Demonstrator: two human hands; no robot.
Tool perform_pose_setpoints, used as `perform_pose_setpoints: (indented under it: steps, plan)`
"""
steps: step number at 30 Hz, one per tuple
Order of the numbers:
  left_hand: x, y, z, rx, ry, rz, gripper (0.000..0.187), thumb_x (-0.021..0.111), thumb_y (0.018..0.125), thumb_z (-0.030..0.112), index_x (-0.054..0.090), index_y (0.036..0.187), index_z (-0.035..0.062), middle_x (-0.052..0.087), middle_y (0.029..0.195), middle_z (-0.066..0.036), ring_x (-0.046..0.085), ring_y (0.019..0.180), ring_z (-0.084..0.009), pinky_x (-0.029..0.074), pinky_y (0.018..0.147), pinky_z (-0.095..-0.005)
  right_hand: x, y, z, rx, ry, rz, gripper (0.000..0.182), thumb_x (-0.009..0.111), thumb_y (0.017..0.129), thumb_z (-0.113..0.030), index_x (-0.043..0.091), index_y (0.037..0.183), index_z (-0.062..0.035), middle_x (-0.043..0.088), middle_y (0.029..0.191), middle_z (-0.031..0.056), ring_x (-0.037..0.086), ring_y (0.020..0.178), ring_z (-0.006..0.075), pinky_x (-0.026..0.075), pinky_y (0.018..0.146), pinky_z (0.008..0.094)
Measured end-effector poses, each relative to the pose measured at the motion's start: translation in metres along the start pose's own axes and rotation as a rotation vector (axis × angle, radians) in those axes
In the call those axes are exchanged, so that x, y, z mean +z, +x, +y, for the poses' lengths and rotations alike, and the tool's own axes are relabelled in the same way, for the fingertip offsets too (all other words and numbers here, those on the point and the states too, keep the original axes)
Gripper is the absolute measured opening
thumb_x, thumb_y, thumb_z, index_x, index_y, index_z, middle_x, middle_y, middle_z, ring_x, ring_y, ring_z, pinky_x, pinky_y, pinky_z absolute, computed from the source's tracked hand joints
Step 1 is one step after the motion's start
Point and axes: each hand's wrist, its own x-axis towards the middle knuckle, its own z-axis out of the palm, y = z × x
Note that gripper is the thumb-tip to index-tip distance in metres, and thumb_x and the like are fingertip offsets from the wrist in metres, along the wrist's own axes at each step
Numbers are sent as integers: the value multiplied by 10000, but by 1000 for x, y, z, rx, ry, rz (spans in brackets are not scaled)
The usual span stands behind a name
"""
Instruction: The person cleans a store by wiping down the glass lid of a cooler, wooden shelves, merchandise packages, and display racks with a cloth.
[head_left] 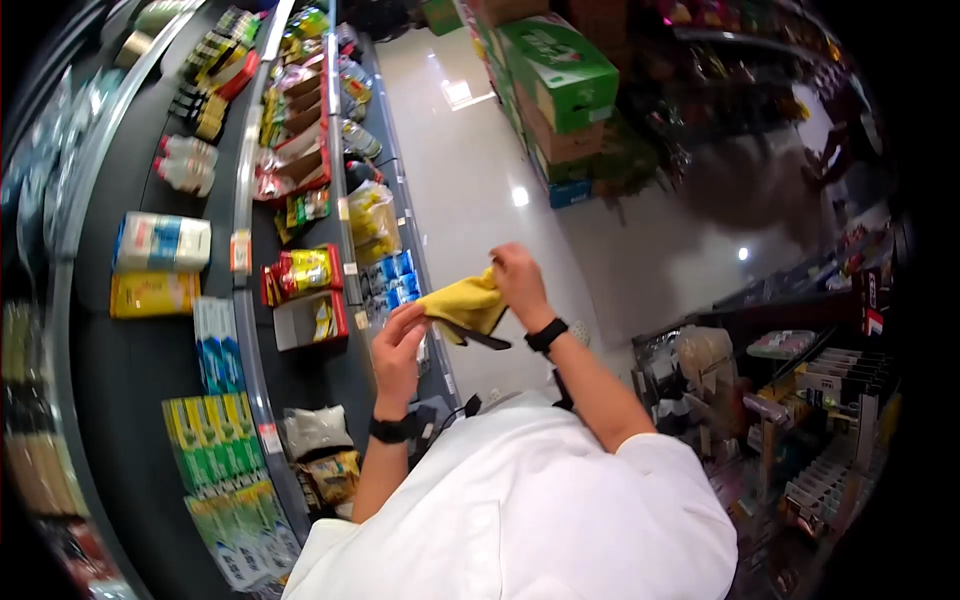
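Observation:
A yellow cloth (468, 301) with a dark edge is stretched between my two hands, above the aisle floor. My left hand (399, 348) pinches its left end between thumb and fingers. The upper right corner is gripped by my right hand (518, 279), held a little higher. The cloth's lower part hangs loose and shows a grey-black underside. Each wrist wears a black band.
Shelves (110, 370) on the left carry toothpaste boxes (215, 440), a white pack (165, 242), bottles (187, 165) and snack packets (303, 272). Green cartons (560, 70) are stacked across the tiled floor (470, 150). A goods rack (840, 400) stands at the right.

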Motion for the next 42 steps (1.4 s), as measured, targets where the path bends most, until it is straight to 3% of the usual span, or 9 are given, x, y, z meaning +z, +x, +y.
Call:
perform_pose_setpoints:
  steps: [3, 9, 19, 26, 28, 30, 36, 40, 42]
  plan:
    - [61, 62, -4, -99, -156, -120, 279, 567, 952, 2, 636, 1204, -98, 601, 1279, -127, 620, 1176, -231, 479, 1077, -363, -62, 48, 39, 374, 294, 100, 196, 675, 828, -19, 674, 1023, -7, 647, 923, 140, 663, 883, 286, 551, 786, 367]
    - [134, 153, -13, -164, -376, -162, 239, 581, 971, 59, 657, 1159, -66, 700, 1118, -145, 686, 1063, -258, 531, 1016, -395, -146, 100, 95, 419, 187, 213, 299, 679, 834, -13, 653, 1131, -14, 621, 943, 119, 651, 862, 250, 541, 794, 350]
    - [144, 322, -41, -322, -310, 61, 186, 627, 953, 107, 682, 1075, -23, 711, 1001, -90, 680, 927, -194, 535, 863, -327, -182, 183, 167, 581, 154, 101, 188, 639, 929, -69, 657, 1101, 3, 660, 828, 96, 642, 717, 203, 544, 698, 324]
    - [196, 471, -11, -380, -258, -47, 210, 641, 941, 99, 680, 1100, -32, 704, 991, -85, 648, 850, -160, 500, 764, -290, -204, 323, 173, 695, 333, 243, 172, 639, 973, -106, 632, 1119, -16, 612, 861, 22, 598, 676, 90, 497, 537, 255]
    - [218, 524, 11, -384, -245, -62, 217, 643, 937, 85, 678, 1116, -33, 703, 998, -83, 641, 838, -151, 497, 742, -275, -211, 373, 168, 686, 335, 230, 172, 626, 983, -99, 623, 1132, -13, 613, 898, 31, 598, 681, 85, 523, 576, 247]
    - [228, 560, 37, -272, -241, -245, 239, 638, 927, 31, 661, 1152, -47, 687, 1008, -74, 619, 813, -123, 489, 728, -243, -215, 415, 154, 450, 329, 361, 146, 611, 992, -81, 629, 1117, -9, 621, 897, 34, 607, 704, 92, 546, 630, 242]
    - [279, 609, 78, 124, -238, -135, 261, 587, 921, -38, 633, 1177, -67, 655, 1009, -63, 583, 790, -94, 484, 742, -223, -224, 476, 160, 318, 148, 450, 148, 598, 1000, -85, 643, 1119, -9, 648, 960, 65, 620, 790, 121, 537, 668, 291]
    - [251, 629, -19, -92, 236, -102, 356, 556, 860, -53, 660, 1198, -11, 655, 1045, -44, 556, 862, -37, 445, 754, -196, -215, 455, 244, 382, -12, 152, 175, 595, 982, -78, 642, 1139, -17, 652, 994, 116, 658, 812, 221, 543, 719, 357]
    - [243, 619, -70, -225, 424, -119, 424, 578, 816, -45, 645, 1234, -24, 673, 1154, -85, 616, 1028, -164, 494, 851, -270, -201, 430, 285, 462, -148, -107, 202, 601, 962, -94, 640, 1149, -28, 653, 1029, 163, 660, 870, 350, 540, 774, 416]
